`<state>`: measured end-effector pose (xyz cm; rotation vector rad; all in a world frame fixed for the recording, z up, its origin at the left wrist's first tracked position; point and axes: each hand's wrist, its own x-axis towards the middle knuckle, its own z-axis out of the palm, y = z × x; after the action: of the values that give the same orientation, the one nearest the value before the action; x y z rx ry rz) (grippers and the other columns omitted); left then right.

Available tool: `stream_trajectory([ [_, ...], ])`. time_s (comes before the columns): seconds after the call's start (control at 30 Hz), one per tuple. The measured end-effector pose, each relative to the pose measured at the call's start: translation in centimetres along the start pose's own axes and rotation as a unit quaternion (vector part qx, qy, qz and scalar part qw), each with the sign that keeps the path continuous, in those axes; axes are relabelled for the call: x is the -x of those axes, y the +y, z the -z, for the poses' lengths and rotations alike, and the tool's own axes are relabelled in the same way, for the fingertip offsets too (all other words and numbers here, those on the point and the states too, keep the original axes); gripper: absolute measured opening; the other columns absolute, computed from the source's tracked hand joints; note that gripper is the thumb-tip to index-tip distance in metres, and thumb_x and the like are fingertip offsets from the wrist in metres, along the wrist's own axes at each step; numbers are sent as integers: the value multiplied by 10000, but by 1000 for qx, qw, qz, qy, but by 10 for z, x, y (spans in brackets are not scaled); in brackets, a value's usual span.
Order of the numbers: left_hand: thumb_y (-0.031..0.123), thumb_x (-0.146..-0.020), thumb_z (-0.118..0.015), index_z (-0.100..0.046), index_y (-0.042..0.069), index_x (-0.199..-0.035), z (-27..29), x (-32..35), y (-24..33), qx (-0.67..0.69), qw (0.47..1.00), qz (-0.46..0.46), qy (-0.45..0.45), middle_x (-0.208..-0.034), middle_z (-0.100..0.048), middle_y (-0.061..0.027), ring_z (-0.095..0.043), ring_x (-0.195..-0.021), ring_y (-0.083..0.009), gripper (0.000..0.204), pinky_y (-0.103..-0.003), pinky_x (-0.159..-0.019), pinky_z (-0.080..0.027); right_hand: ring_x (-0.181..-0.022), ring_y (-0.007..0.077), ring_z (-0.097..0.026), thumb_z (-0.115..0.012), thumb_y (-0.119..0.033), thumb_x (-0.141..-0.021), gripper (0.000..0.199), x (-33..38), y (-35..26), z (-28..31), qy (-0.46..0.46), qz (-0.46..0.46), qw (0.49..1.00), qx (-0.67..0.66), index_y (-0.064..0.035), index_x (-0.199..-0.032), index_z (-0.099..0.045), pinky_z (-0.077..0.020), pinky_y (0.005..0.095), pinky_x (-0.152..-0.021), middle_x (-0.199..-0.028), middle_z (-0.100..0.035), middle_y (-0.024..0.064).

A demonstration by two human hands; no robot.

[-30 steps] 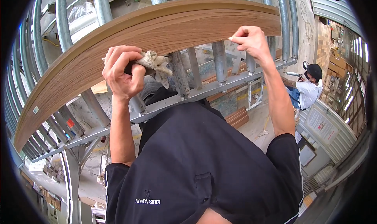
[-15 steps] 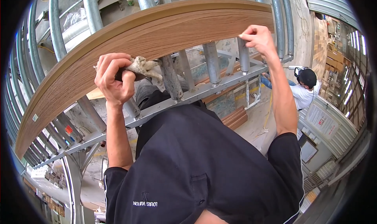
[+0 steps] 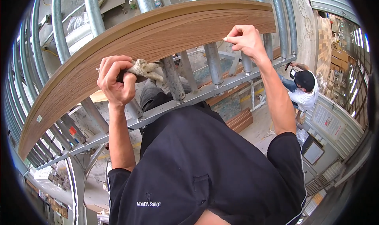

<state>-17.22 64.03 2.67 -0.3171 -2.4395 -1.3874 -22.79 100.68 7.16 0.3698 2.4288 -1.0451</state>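
A long wood-grain board (image 3: 166, 37) with a lighter edge strip lies across the rollers, its outline bent by the lens. My left hand (image 3: 115, 81) is closed round a wadded, off-white rag (image 3: 145, 69) at the board's near edge. Something dark shows between those fingers, too hidden to name. Farther right, my right hand (image 3: 248, 42) is pinched over the near part of the board. A tiny pale bit shows at its fingertips, too small to name.
Metal rollers (image 3: 212, 63) run under the board, set in a steel rail (image 3: 197, 94) in front of me. On the right a person in a white shirt and dark cap (image 3: 304, 81) is near the rail's end. Stacked brown boards (image 3: 240, 121) lie below, beyond the rail.
My right hand has shifted left along the board, still pinched. My left hand keeps its hold on the rag. The other person's arm now reaches toward the rail's end.
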Motion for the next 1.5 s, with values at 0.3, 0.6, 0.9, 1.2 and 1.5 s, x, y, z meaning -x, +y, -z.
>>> stream_trajectory([
  [0.3, 108, -649, -487, -602, -70, -743, 82, 36, -35, 151, 974, 98, 134, -843, -601, -149, -542, -808, -232, 232, -366, -817, -482, -524, 39, -524, -755, -86, -791, 117, -3, -26, -23, -25, -36, 999, 19, -3, -750, -684, -402, 204, -470, -631, -580, -13],
  [0.6, 15, -609, -496, -609, -44, -728, 89, 43, -50, 150, 982, 92, 71, -822, -646, -134, -584, -764, -209, 174, -288, -720, -474, -532, 48, -568, -745, -105, -795, 122, 13, -78, -85, -58, 4, 998, 34, -4, -757, -688, -418, 192, -482, -638, -604, -3],
  [0.9, 28, -576, -509, -611, -24, -701, 86, 40, -48, 163, 982, 58, 72, -776, -655, -119, -576, -744, -217, 169, -294, -688, -472, -576, 70, -605, -749, -101, -791, 130, 32, -116, -151, -84, 23, 996, 25, 19, -793, -698, -509, 221, -502, -655, -626, 22],
  [1.2, -11, -603, -509, -627, -13, -733, 94, 41, -49, 153, 985, 59, 56, -813, -667, -117, -613, -770, -233, 176, -310, -715, -500, -642, 36, -562, -723, -75, -799, 72, 27, -55, -71, 96, -10, 991, 90, -11, -783, -695, -469, 203, -537, -651, -610, -3],
  [1.5, -16, -790, -584, -619, 34, -1047, 45, 19, -2, -54, 996, -44, 48, -1128, -627, -198, -595, -1079, -387, 264, -475, -933, -485, -916, 173, -620, -674, -60, -760, 114, 64, 24, -68, 283, 154, 944, -74, -84, -871, -675, -493, 321, -790, -978, -639, 45],
])
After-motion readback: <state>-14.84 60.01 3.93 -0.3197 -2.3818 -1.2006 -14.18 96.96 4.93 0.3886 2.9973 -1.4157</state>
